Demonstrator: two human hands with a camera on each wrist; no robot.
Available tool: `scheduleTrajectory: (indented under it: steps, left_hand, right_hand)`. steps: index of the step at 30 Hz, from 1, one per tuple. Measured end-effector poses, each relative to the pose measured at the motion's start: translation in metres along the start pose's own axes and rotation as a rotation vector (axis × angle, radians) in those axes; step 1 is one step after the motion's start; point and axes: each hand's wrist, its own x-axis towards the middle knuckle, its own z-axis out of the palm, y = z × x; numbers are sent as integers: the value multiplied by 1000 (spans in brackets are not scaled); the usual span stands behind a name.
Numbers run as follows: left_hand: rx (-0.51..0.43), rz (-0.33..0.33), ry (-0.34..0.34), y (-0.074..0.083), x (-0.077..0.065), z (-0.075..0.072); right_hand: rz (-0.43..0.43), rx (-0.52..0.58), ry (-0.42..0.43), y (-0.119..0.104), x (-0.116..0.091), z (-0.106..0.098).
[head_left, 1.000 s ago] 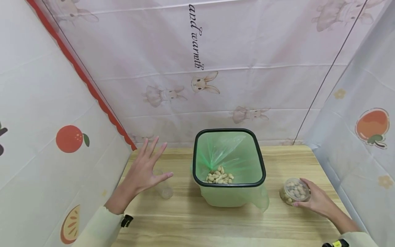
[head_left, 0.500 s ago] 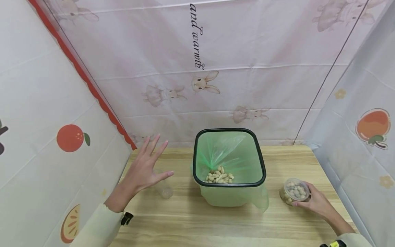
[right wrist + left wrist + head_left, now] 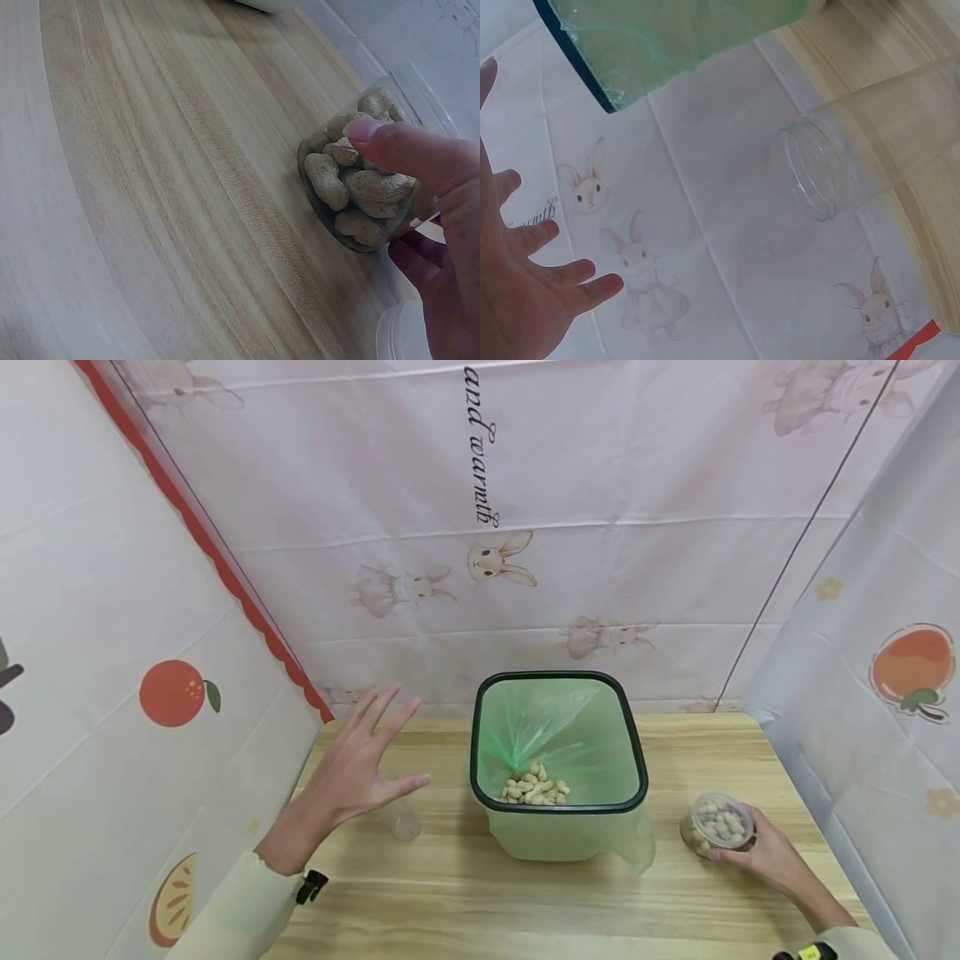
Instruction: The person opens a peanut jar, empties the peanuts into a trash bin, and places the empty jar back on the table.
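My right hand (image 3: pixel 768 852) grips a clear plastic tub (image 3: pixel 712 827) of peanuts (image 3: pixel 375 185) on the right of the table. In the right wrist view the thumb lies across the tub's side, and some fingers are hidden behind it. My left hand (image 3: pixel 352 772) hangs in the air with its fingers spread, holding nothing. Below and beside it is a clear glass jar (image 3: pixel 885 146), its open mouth showing in the left wrist view; the hand hides part of it in the head view. Between the hands stands a bin (image 3: pixel 543 843) with a green liner and black rim; peanuts (image 3: pixel 534 787) lie inside.
A white round lid-like piece (image 3: pixel 405 334) shows partly below the right hand. The wooden table (image 3: pixel 480 910) is bounded by printed cloth walls at the back and both sides. A flap of green liner (image 3: pixel 637 843) hangs over the bin's right front.
My left hand has shifted slightly to the right. The right forearm has drawn in a little to the left, while the tub stays in about the same place.
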Motion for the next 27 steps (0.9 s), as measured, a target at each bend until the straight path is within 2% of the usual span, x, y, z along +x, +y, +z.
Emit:
scheduleTrajectory:
  steps: [8,15,27]
  left_hand:
    - [8,-7,-14,3,2,0]
    - [15,1,-7,2,6,2]
    - [-12,32,14,7,12,3]
  right_hand:
    - [32,-19,7,-1,1,1]
    - [38,-50,24,-6,5,-8]
    - [26,-10,36,-18,7,-16]
